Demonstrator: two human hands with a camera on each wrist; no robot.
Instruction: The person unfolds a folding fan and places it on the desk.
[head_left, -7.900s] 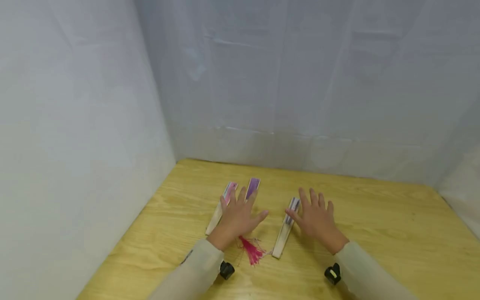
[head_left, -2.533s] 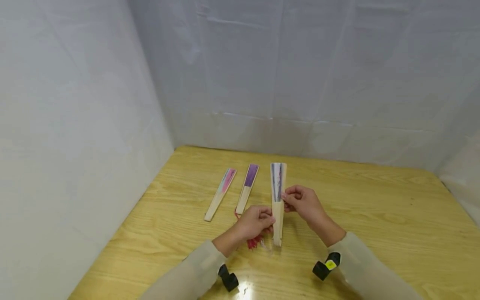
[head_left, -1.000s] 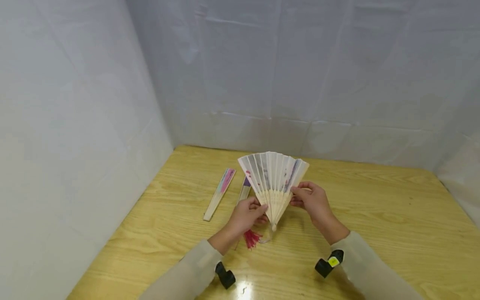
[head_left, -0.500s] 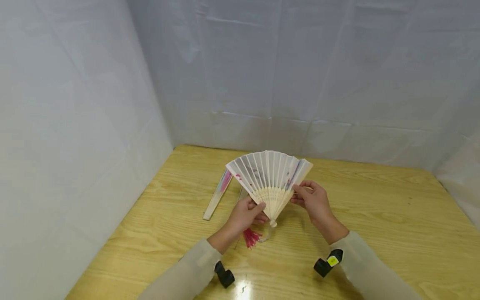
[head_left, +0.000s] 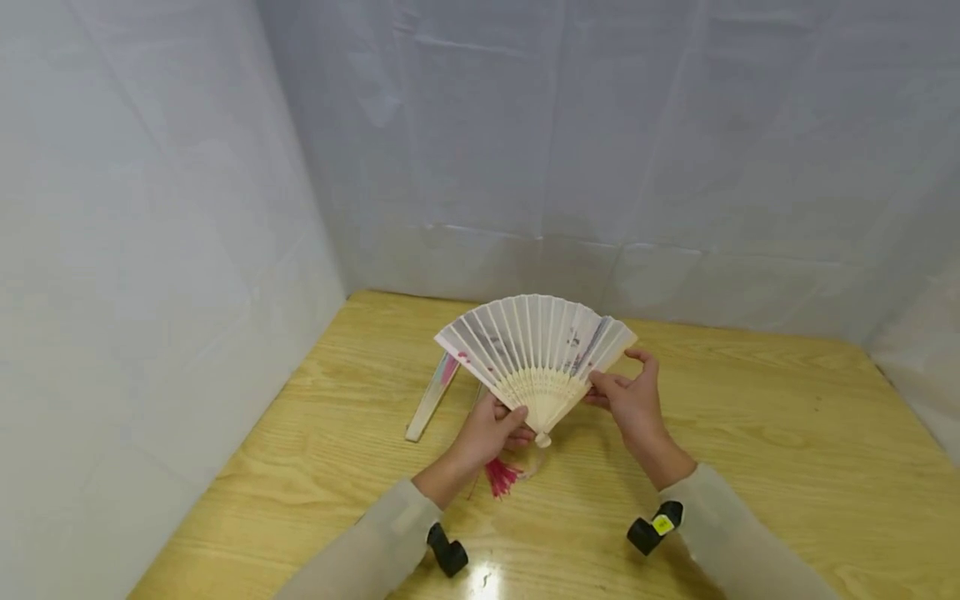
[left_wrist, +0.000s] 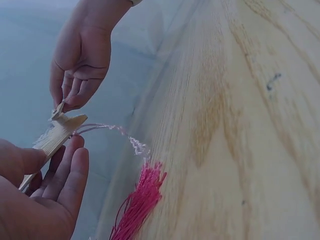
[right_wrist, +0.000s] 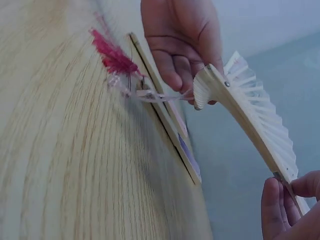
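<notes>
A white folding fan (head_left: 536, 346) with flower prints and pale wooden ribs is spread wide, raised above the table. My left hand (head_left: 480, 442) pinches its left outer rib near the pivot, thumb on top. On the other side my right hand (head_left: 637, 412) pinches the right outer rib between thumb and fingers, its index finger by the rib's upper end. From the pivot a pale cord runs to a pink tassel (left_wrist: 141, 197), which touches the table in the left wrist view. The fan's pivot end (right_wrist: 210, 82) shows in the right wrist view.
A folded fan with a pink and blue end (head_left: 429, 408) lies on the wooden table (head_left: 750, 433) to the left. Beside it, a purple-ended folded fan (right_wrist: 175, 137) is mostly hidden in the head view. White sheeting (head_left: 480, 150) stands behind and at the sides.
The closed white fan was lifted from the table by both hands and has been spread open, widening further in the last second. My right index finger has extended up along the rib.
</notes>
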